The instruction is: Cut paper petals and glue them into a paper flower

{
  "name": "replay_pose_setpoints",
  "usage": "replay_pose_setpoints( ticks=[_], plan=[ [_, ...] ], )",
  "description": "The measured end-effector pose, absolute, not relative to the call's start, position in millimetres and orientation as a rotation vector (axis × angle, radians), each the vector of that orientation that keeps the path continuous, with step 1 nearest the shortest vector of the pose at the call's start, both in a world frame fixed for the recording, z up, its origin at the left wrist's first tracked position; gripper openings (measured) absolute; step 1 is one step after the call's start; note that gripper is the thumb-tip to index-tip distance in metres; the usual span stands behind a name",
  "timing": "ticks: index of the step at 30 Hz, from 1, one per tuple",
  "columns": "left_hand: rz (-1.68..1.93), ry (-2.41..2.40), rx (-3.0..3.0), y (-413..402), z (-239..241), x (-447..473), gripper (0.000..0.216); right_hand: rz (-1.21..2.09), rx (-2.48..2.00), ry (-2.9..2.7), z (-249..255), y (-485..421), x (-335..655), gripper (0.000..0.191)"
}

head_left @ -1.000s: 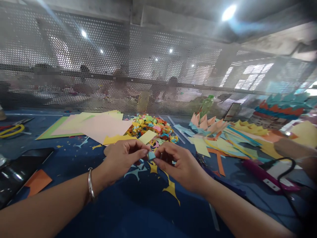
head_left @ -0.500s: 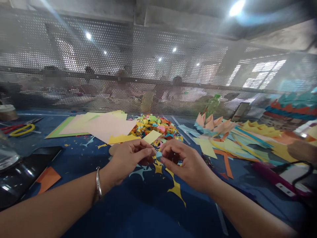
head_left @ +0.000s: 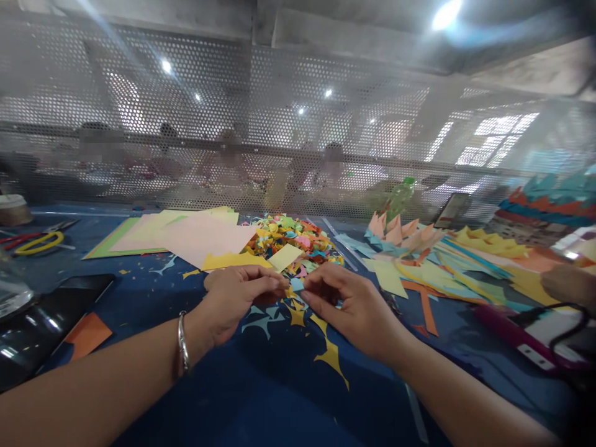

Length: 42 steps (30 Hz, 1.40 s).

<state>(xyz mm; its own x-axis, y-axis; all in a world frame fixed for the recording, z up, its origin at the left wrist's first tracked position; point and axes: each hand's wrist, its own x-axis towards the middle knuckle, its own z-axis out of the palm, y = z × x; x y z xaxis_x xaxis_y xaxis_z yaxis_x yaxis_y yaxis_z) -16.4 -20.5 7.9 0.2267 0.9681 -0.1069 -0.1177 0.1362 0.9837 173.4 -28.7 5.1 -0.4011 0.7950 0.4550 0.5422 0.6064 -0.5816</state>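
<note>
A small light-blue paper piece (head_left: 295, 284) is pinched between the fingertips of both my hands just above the dark blue table (head_left: 261, 397). My left hand (head_left: 235, 298), with a silver bangle at the wrist, grips its left side. My right hand (head_left: 347, 304) grips its right side with thumb and forefinger. Behind them lies a pile of small folded coloured paper pieces (head_left: 293, 239) with a pale yellow square (head_left: 285, 256) on its near edge. Yellow and blue offcuts (head_left: 326, 354) lie under my hands.
Stacked paper sheets (head_left: 186, 239) lie at the back left, yellow-handled scissors (head_left: 37, 241) at far left, a dark tablet (head_left: 41, 323) and orange scrap (head_left: 88, 332) near left. Cut paper shapes and strips (head_left: 433, 264) and a pink tool with black cable (head_left: 526, 338) lie right. Another person's hand (head_left: 570, 282) shows far right.
My hands still pinch the blue piece and have shifted slightly; the fingertips have closed nearer together on it. The view moved a little to the right since the earliest frame.
</note>
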Motion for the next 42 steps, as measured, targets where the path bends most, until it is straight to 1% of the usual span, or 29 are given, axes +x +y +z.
replay_pose_setpoints(
  ticks=[5,10,14,17,22,25,31,37,42],
  plan=[
    [0.958,1.029,1.105,-21.1,7.4,-15.9,0.007,0.505,-1.072,-2.076,5.5,-29.0,173.4,0.005],
    [0.967,1.054,1.154,-20.3,7.2,-16.3,0.01,0.492,-1.083,-2.067,5.0,-29.0,173.9,0.006],
    [0.957,1.069,1.187,-17.8,2.6,-17.9,0.021,0.353,-1.05,-2.143,5.2,-28.3,174.3,0.006],
    [0.901,1.084,1.208,-17.1,-1.1,-18.0,0.026,0.234,-0.973,-2.257,4.6,-28.0,175.0,0.01],
    [0.807,1.042,1.221,-18.4,-0.7,-18.9,0.018,0.139,-0.809,-2.442,1.6,-27.8,175.7,0.018],
    [0.716,1.007,1.197,-19.4,2.8,-20.6,0.016,0.135,-0.765,-2.501,0.2,-28.0,175.2,0.02],
    [0.721,0.993,1.22,-20.4,4.6,-21.0,0.014,0.334,-0.806,-2.416,3.0,-29.6,172.0,0.017],
    [0.783,0.934,1.42,-20.4,-3.7,-19.0,0.009,0.727,-0.96,-2.243,3.4,-30.2,170.5,0.018],
    [0.89,0.888,1.529,-25.9,-3.7,-14.6,0.009,1.05,-0.973,-2.085,2.1,-28.2,171.8,0.015]
  ],
)
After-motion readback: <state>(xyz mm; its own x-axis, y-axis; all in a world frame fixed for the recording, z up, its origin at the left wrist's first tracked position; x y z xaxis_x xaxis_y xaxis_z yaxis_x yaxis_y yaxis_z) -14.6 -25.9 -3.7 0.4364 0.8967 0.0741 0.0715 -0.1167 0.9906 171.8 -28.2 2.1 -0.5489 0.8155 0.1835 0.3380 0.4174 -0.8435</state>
